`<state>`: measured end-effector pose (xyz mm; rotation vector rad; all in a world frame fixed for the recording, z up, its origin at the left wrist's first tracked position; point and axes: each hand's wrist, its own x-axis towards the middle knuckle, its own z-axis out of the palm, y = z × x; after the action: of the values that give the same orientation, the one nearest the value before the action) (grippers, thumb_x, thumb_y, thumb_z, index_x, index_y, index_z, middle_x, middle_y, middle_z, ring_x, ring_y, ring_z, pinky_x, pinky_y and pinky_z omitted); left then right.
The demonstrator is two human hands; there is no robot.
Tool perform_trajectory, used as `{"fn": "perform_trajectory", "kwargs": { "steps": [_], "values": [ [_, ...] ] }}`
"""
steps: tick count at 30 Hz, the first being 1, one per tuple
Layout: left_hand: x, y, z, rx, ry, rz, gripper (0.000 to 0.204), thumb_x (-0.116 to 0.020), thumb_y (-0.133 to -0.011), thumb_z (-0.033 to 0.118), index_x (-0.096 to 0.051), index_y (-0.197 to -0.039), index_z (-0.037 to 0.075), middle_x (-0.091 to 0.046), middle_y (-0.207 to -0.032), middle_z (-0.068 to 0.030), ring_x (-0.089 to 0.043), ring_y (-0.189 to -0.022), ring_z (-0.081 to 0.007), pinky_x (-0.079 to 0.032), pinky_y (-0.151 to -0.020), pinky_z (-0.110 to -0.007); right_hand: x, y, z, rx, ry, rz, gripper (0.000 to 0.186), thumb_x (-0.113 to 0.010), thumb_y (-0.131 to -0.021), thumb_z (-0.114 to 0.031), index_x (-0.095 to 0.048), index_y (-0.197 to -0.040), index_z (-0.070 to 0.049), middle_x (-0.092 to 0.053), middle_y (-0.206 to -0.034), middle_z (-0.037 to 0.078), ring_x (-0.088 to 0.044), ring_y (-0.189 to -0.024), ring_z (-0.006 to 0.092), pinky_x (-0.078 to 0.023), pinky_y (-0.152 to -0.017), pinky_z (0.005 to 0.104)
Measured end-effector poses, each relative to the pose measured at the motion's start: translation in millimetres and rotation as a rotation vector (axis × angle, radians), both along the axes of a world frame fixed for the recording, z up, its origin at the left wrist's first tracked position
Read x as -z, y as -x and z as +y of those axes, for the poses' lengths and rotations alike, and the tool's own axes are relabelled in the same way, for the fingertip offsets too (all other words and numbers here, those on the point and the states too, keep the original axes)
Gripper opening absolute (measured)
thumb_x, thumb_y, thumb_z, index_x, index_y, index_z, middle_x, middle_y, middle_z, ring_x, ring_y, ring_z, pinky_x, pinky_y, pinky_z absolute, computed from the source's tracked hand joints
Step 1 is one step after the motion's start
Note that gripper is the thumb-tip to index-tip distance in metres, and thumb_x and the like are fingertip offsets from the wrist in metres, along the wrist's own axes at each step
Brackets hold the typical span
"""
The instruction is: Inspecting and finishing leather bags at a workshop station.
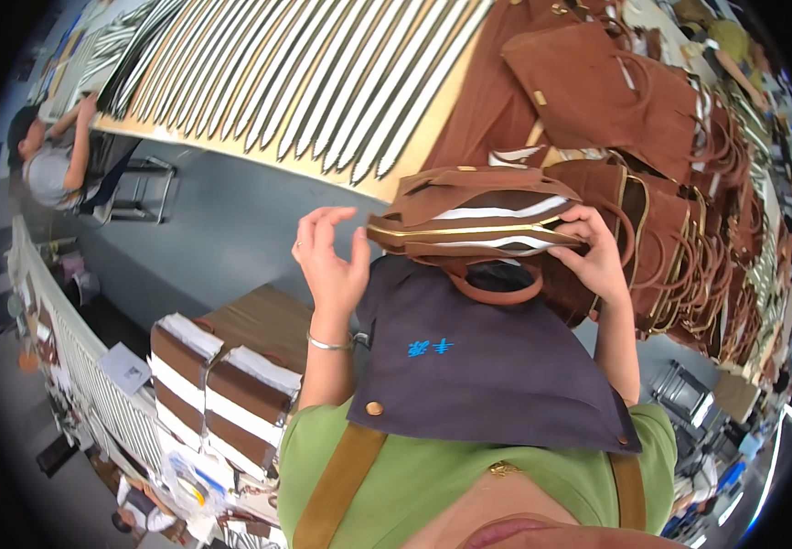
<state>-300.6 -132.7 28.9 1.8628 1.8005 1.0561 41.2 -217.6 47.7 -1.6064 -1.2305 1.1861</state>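
A brown handbag (433, 212) with white stripes lies on its side at the table's near edge, in front of my body. Along its top runs a gold zipper (469, 231), and a rounded brown handle (501, 296) hangs toward me. At the bag's right end my right hand (594, 252) pinches the edge between thumb and fingers, close to the zipper's end. My left hand (330, 252) is raised beside the left end, its fingers apart and holding nothing. Its thumb comes close to the bag's corner.
Striped strips (295, 73) cover the tabletop at the far left. Brown bags (597, 91) pile up on the right. Behind my left arm stands a brown-and-white striped stack (222, 384). A person (53, 165) works at the table's far left, beside a metal stool (144, 188).
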Motion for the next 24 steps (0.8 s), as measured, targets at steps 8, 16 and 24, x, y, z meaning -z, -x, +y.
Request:
{"fn": "perform_trajectory", "kwargs": {
  "steps": [8, 16, 24],
  "values": [
    [-28.8, -127.5, 15.3, 1.025, -0.254, 0.174, 0.011, -0.067, -0.078, 0.011, -0.068, -0.089, 0.013, -0.062, -0.085, -0.0013, -0.059, -0.084, -0.0216, -0.044, -0.077, -0.035, 0.7, 8.3, 1.8, -0.02, -0.09, 0.033, 0.037, -0.071, -0.079, 0.008, -0.044, -0.1, -0.006, -0.069, -0.092, 0.005, -0.065, -0.093, 0.0123, -0.051, -0.085, 0.0277],
    [-18.5, -154.9, 28.2, 1.122, -0.269, 0.417, 0.004, -0.062, -0.07, 0.009, -0.064, -0.073, 0.01, -0.058, -0.072, -0.0075, -0.061, -0.076, -0.0277, -0.05, -0.07, -0.041, 3.9, 5.3, 0.5, -0.008, -0.218, -0.029, 0.032, -0.073, -0.076, 0.008, -0.048, -0.092, -0.004, -0.069, -0.085, 0.007, -0.069, -0.084, 0.0183, -0.052, -0.078, 0.0289],
    [-53.6, -39.6, 67.5, 0.786, -0.167, 0.728, 0.01, -0.064, -0.063, 0.007, -0.065, -0.073, 0.01, -0.057, -0.066, -0.0095, -0.06, -0.066, -0.0303, -0.049, -0.063, -0.042, 11.9, -12.3, 9.3, -0.028, -0.22, 0.018, 0.019, -0.07, -0.079, 0.007, -0.056, -0.089, -0.001, -0.069, -0.079, 0.007, -0.067, -0.078, 0.0152, -0.051, -0.074, 0.028]
  ]
}}
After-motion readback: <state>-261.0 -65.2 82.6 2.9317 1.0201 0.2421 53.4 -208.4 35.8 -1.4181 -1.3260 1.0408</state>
